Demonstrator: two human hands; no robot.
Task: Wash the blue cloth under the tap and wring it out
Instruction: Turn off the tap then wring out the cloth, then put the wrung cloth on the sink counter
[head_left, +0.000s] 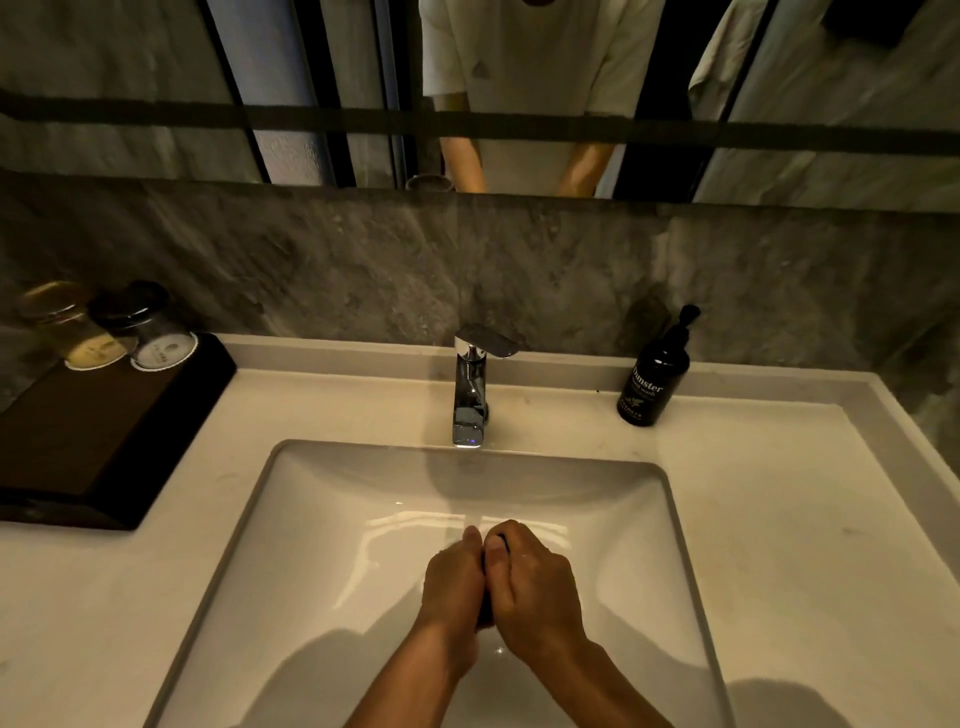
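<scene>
- Over the sink (291, 499), I am squeezing the blue cloth (493, 546) between my left hand (453, 582) and my right hand (535, 584).
- Both hands are closing tight around it, pressing side by side.
- Only a dark bit is peeking out between my thumbs; most is hiding inside my fists.
- To wring well, I am thinking of twisting my fists opposite ways, staying low under the tap (471, 395).

The black pump bottle (655, 382) label reads "Dunster"
</scene>
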